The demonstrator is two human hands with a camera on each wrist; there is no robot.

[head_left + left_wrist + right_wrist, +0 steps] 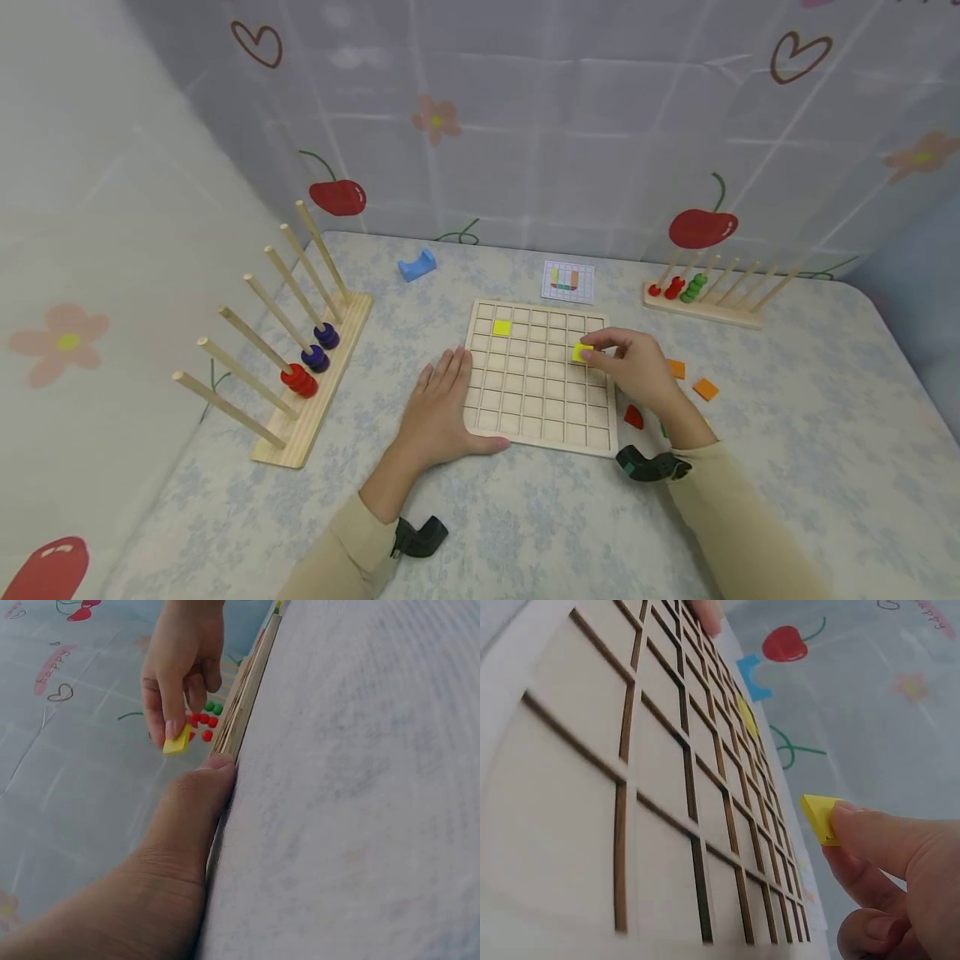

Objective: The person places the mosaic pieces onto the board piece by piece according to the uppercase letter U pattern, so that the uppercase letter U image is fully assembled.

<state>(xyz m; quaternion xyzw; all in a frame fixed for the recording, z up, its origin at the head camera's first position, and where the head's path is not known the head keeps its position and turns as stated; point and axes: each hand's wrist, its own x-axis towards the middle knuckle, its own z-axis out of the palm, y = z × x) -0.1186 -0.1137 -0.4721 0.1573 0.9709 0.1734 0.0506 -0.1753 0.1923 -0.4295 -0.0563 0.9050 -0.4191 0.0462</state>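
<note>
Right hand [637, 367]: thumb and fingers pinching one yellow tile [820, 815]. Wooden grid board [533, 384]: beneath the held tile, its edge touched by the left hand [441, 421], fingers straight, thumb spread. Second yellow tile [502, 327]: on the board, beyond the left fingertips. Picture card [567, 293]: beyond the right hand.
</note>
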